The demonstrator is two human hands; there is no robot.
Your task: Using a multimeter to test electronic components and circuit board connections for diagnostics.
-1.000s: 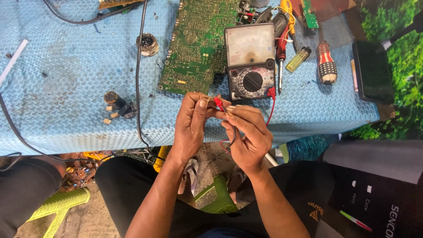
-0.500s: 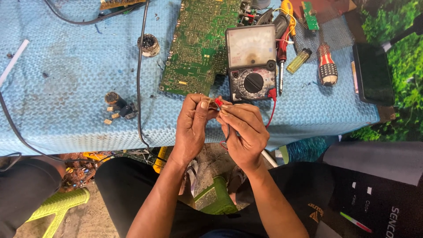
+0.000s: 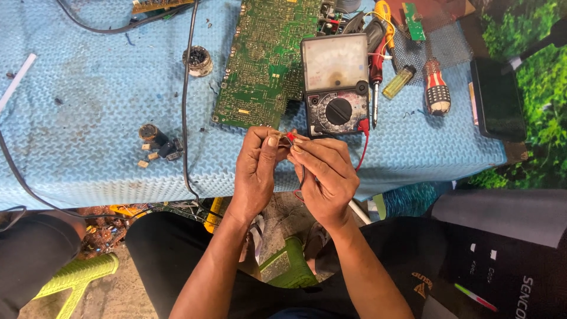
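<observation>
The left hand (image 3: 255, 171) and right hand (image 3: 322, 174) meet at the near edge of the blue surface (image 3: 88, 118), fingertips pressed together and pinching a small red probe tip (image 3: 290, 137) between them. Just beyond sits a meter (image 3: 335, 82), with a green board (image 3: 266, 56) to its left.

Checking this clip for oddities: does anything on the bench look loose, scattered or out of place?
Yes. A few small loose parts lie scattered on the blue mat left of the hands, and dark specks of debris dot the mat. The circuit board lies askew, partly under the meter.
</observation>
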